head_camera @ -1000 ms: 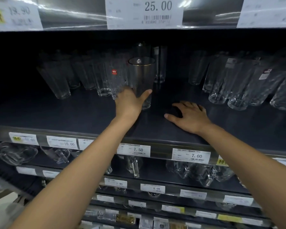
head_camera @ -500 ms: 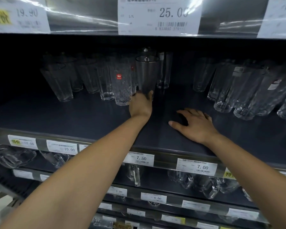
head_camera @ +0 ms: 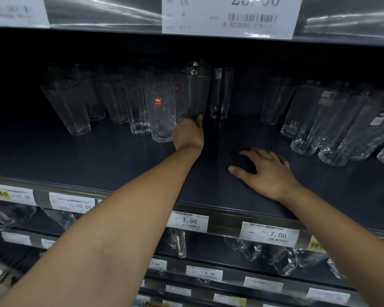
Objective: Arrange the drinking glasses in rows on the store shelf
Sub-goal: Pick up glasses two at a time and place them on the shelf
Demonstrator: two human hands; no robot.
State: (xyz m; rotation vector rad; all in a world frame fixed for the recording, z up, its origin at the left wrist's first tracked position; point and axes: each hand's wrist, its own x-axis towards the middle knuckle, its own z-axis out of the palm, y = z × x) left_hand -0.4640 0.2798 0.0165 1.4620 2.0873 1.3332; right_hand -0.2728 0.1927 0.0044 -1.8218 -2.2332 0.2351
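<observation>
Left hand (head_camera: pixel 187 135) wraps base of tinted glass (head_camera: pixel 194 94), thumb on right side, fingers hidden behind; glass upright mid-shelf, beside textured stickered glass (head_camera: pixel 162 116). Right hand (head_camera: pixel 266 171) flat on shelf (head_camera: pixel 98 156), fingers spread.

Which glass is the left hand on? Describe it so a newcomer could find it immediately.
Look at the dark shelf under the 25.00 price tag, where the left hand reaches in. It grips the base of a tall glass. Unlike the pebbled glass with a red sticker beside it, this one is smooth-walled.
</observation>
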